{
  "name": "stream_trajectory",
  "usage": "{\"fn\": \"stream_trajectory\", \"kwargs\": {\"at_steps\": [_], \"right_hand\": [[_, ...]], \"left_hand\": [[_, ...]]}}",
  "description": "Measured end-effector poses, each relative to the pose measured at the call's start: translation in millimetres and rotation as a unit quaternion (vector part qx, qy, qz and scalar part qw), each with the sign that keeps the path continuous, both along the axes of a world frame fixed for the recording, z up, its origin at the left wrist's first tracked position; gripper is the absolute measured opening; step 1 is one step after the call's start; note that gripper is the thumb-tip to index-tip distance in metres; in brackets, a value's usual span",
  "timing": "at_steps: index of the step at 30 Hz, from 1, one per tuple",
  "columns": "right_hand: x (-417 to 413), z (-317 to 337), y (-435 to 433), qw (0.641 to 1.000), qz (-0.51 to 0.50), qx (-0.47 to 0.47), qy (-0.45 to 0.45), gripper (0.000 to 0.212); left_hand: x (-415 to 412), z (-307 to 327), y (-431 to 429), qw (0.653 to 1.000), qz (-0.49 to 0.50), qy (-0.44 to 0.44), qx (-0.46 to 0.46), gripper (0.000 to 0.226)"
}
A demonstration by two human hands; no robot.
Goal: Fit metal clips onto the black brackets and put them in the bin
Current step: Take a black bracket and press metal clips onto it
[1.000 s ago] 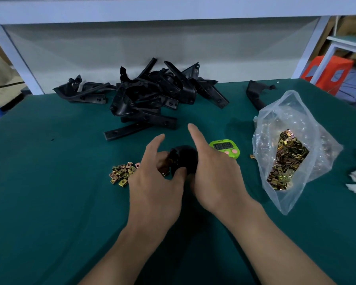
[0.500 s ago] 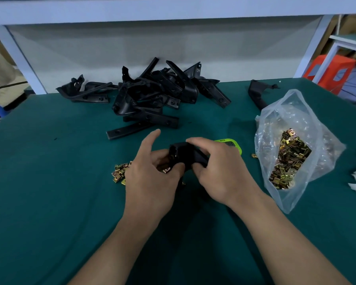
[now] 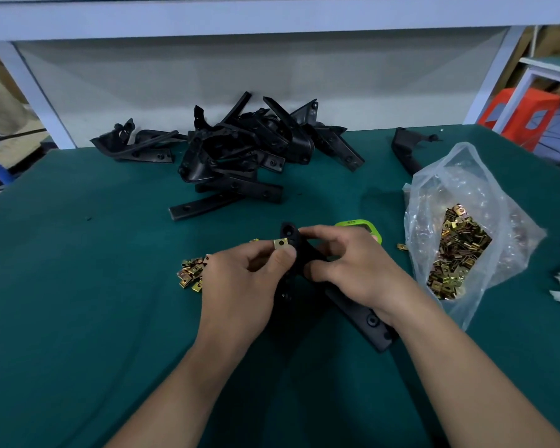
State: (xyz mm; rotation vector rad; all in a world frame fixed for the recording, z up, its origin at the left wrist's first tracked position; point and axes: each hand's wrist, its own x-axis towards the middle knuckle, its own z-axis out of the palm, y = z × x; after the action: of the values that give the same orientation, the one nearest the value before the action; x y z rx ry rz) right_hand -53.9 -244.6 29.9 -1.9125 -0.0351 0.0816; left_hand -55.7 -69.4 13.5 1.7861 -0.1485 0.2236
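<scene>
My left hand (image 3: 240, 286) pinches one small metal clip (image 3: 281, 243) between the thumb and the first finger, and my other fingers on that hand are curled in. My right hand (image 3: 353, 270) is wrapped round a black bracket (image 3: 303, 257), with the fingers on top and the thumb under it. I hold the bracket just in front of the green timer (image 3: 362, 227), and my right hand hides part of the timer. The round top end of the bracket points up, and its long flat end sticks out under my right wrist, down near the green table (image 3: 78, 286). The clip sits right against the top end of the bracket, but I cannot tell if it is pushed on. A little heap of loose clips (image 3: 191, 273) lies on the table to the left of the timer, partly behind my left hand. A clear bag of clips (image 3: 459, 240) lies open to the right of the timer, and one lone clip (image 3: 401, 247) lies between the timer and the bag. A big pile of black brackets (image 3: 249, 150) is behind the timer, at the far edge of the table. One more bracket (image 3: 404, 150) lies alone behind the timer and to the right, past the bag.
</scene>
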Motion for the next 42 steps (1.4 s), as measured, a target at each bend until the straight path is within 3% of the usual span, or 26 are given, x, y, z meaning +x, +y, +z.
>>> {"fn": "stream_trajectory", "kwargs": {"at_steps": [5,9,17,20,24,26,29,35,42], "right_hand": [[0.8,-0.5,-5.2,0.993,0.051,0.084,0.069,0.049],[1.2,-1.8,-8.0,0.986,0.081,0.116,0.09,0.05],[0.8,-4.5,-11.1,0.983,0.101,0.111,0.102,0.048],[1.8,-5.6,-10.0,0.988,0.078,0.095,0.096,0.048],[3.8,-6.6,-6.7,0.993,0.02,0.093,0.068,0.047],[4.5,-5.3,-6.3,0.996,0.003,0.073,0.042,0.047],[5.3,-5.7,-5.3,0.999,0.01,0.043,0.012,0.048],[7.2,-8.7,-1.5,0.999,0.028,0.028,-0.023,0.048],[7.5,-8.6,-2.1,0.998,0.028,0.033,-0.033,0.046]], "left_hand": [[1.7,6.7,1.2,0.983,-0.056,0.098,-0.147,0.026],[6.3,8.0,8.5,0.99,-0.099,0.061,-0.079,0.038],[14.3,13.8,24.9,0.981,-0.175,0.077,0.029,0.03],[10.9,13.6,23.1,0.986,-0.13,0.073,0.078,0.032],[-6.4,11.2,1.2,0.986,0.004,0.011,0.167,0.026],[-17.1,11.4,-10.4,0.985,0.042,0.021,0.165,0.022],[-22.7,9.4,-15.1,0.979,0.083,0.026,0.185,0.037],[-15.7,5.4,-13.0,0.956,0.128,-0.023,0.263,0.038],[-14.8,1.7,-11.8,0.96,0.118,-0.042,0.249,0.039]]}}
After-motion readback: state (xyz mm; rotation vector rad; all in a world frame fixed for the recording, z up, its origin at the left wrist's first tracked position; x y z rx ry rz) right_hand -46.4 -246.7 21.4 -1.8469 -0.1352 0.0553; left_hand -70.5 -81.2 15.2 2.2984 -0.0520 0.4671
